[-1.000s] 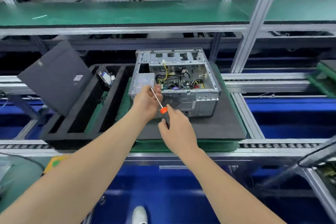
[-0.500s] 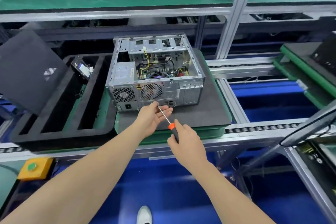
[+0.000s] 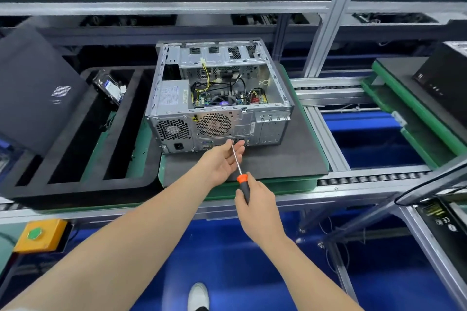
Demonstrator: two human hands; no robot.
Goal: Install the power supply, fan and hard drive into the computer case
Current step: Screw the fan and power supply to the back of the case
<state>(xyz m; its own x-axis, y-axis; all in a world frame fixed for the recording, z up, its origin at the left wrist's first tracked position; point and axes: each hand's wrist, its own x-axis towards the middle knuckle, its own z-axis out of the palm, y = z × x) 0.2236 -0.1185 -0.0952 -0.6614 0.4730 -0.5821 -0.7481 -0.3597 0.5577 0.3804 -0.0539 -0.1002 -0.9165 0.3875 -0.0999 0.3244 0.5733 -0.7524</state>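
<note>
An open silver computer case [image 3: 275, 98] lies on a dark mat [image 3: 278, 161], its rear panel facing me. The power supply [image 3: 171, 97] sits in the case's left corner, and a round fan grille [image 3: 213, 124] shows on the rear panel. A hard drive [image 3: 110, 89] leans in a slot of the black foam tray [image 3: 75, 154] at left. My right hand [image 3: 255, 206] grips the black and orange handle of a screwdriver [image 3: 241, 177]. Just in front of the case, my left hand [image 3: 222, 161] is open, palm up, with the screwdriver shaft across its fingers.
A black side panel [image 3: 32, 88] leans at the far left. A yellow box with a green button [image 3: 40, 235] sits at the lower left. Another dark case [image 3: 444, 78] lies on a green pallet at right. Roller conveyor rails [image 3: 366, 179] run along the front edge.
Both hands have drawn back from the top of the case to in front of its rear panel. My left hand has opened under the screwdriver shaft. The view has shifted, moving the case leftward then nearer.
</note>
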